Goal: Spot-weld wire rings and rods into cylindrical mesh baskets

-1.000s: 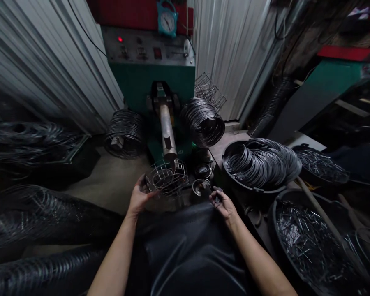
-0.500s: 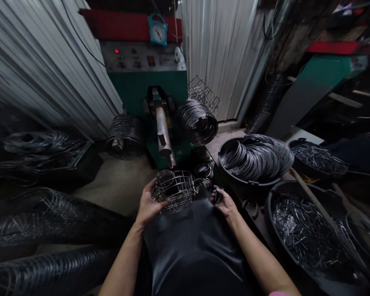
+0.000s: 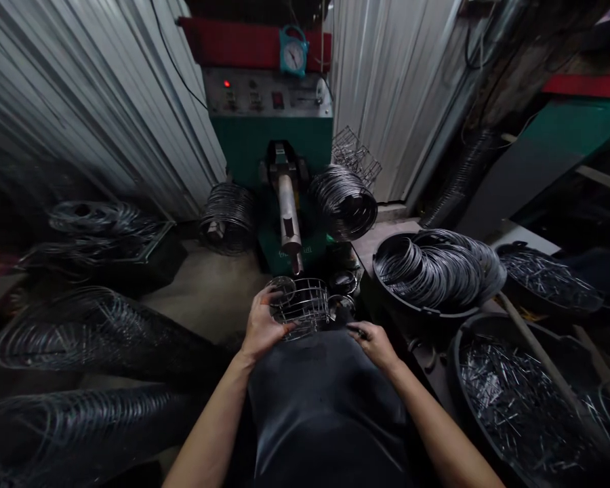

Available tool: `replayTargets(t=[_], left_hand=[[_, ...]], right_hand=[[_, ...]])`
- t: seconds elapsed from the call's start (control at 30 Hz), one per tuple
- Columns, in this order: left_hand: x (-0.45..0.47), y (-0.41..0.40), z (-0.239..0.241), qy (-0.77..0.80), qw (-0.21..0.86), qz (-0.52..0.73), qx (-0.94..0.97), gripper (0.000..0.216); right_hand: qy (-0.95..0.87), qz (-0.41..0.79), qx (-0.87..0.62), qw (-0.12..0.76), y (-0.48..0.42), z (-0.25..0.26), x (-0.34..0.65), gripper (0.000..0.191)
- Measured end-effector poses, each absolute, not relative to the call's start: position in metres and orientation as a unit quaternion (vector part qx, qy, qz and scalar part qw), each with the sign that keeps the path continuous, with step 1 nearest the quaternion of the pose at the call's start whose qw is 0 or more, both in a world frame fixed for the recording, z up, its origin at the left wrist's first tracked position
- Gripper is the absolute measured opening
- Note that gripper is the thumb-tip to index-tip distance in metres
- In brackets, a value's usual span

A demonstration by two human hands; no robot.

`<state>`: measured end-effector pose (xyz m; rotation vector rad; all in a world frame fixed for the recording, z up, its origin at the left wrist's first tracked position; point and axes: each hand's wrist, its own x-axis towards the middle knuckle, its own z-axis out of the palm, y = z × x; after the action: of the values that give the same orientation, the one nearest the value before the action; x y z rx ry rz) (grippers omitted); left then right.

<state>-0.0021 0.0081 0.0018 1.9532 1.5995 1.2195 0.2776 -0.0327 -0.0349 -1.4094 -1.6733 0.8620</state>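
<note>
A round wire cage [image 3: 312,298] of thin metal rods lies on its side above my lap. My left hand [image 3: 264,325] grips its left end, thumb along the near side and fingers at the end ring. To the right of the cage, my right hand [image 3: 379,342] is closed with the back of the hand upward. Something small and dark shows at its fingertips, too dim to name. A black apron [image 3: 325,393] covers my lap below both hands. Just beyond the cage, the metal arm [image 3: 288,210] of a green machine [image 3: 224,146] points toward me.
Wire rings hang in bundles left [image 3: 228,210] and right [image 3: 343,196] of the machine arm. At right stand a tub [image 3: 437,313] of wire rings and a tub [image 3: 455,379] of short metal rods, with a stick [image 3: 533,346] across it. Long wire coils [image 3: 96,339] lie at left.
The view has swung left, so the surroundings sit farther right. My right hand has turned its back upward and come a little nearer the wire cage. The left hand keeps its grip.
</note>
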Motion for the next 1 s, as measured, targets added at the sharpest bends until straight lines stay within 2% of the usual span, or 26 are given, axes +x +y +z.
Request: replayTargets(t=[0.13, 0.27, 0.47, 0.6, 0.8, 0.9, 1.0], left_hand=[[0.010, 0.012, 0.000, 0.548, 0.119, 0.384, 0.734, 0.067], [0.020, 0.010, 0.002, 0.537, 0.099, 0.370, 0.752, 0.064], [0.024, 0.003, 0.007, 0.527, 0.098, 0.347, 0.769, 0.065], [0.023, 0.001, 0.004, 0.533, 0.128, 0.351, 0.759, 0.064], [0.018, 0.003, -0.001, 0.534, 0.163, 0.377, 0.739, 0.066], [0.017, 0.003, 0.000, 0.531, 0.182, 0.388, 0.731, 0.066], [0.016, 0.002, 0.002, 0.529, 0.206, 0.393, 0.723, 0.065]], right_hand=[[-0.740, 0.313, -0.537, 0.255, -0.008, 0.028, 0.248, 0.026], [-0.764, 0.269, -0.555, 0.191, 0.011, 0.047, 0.222, 0.016], [-0.733, 0.244, -0.578, 0.263, 0.004, 0.026, 0.203, 0.009], [-0.744, 0.329, -0.489, 0.314, -0.002, 0.018, 0.208, 0.013], [-0.809, 0.351, -0.379, 0.280, 0.002, 0.030, 0.222, 0.021], [-0.823, 0.330, -0.376, 0.269, 0.002, 0.033, 0.222, 0.027], [-0.829, 0.311, -0.390, 0.251, 0.003, 0.032, 0.219, 0.025]])
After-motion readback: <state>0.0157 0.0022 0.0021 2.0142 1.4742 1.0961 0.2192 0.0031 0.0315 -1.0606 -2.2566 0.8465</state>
